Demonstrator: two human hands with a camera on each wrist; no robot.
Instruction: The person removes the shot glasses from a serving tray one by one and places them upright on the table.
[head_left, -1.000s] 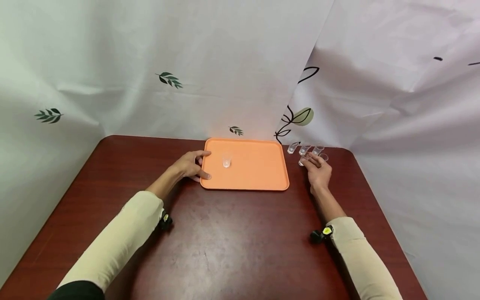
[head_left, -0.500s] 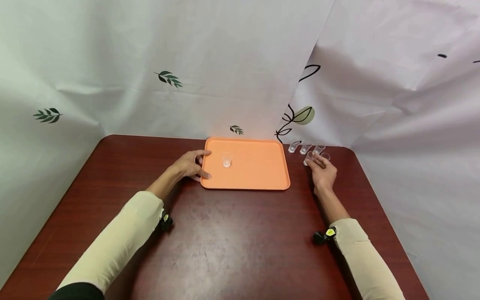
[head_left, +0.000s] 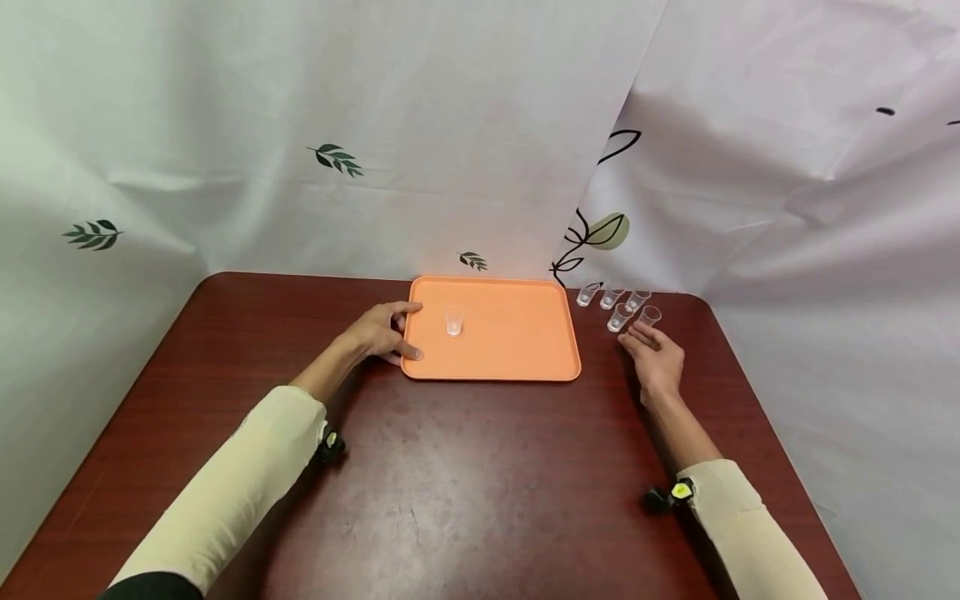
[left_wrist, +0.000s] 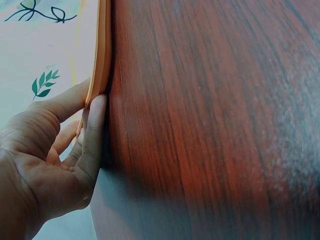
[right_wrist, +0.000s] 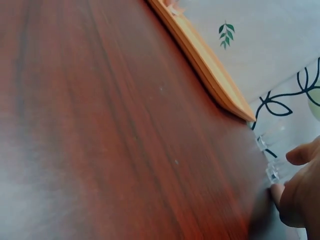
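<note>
My left hand (head_left: 380, 330) grips the left edge of the orange tray (head_left: 510, 333), with one finger at its far left corner and the thumb near its front left corner. In the left wrist view, thumb and fingers are curled about the tray's rim (left_wrist: 102, 55). On the tray's left half stands a clear shot glass (head_left: 453, 323). My right hand (head_left: 657, 360) holds nothing, its fingers relaxed just in front of two more clear shot glasses, one at the left (head_left: 619, 318) and one at the right (head_left: 651, 316), the latter partly covered by the fingertips.
Behind those two, three further clear shot glasses stand in a row near the table's back edge: a left one (head_left: 587, 293), a middle one (head_left: 611, 298) and a right one (head_left: 637, 300). A white patterned curtain (head_left: 420, 125) hangs behind the dark red table (head_left: 465, 467).
My right hand has shifted a shot glass slightly to the right, let it go and drawn back toward me and rightward. The left hand and the tray have stayed in place.
</note>
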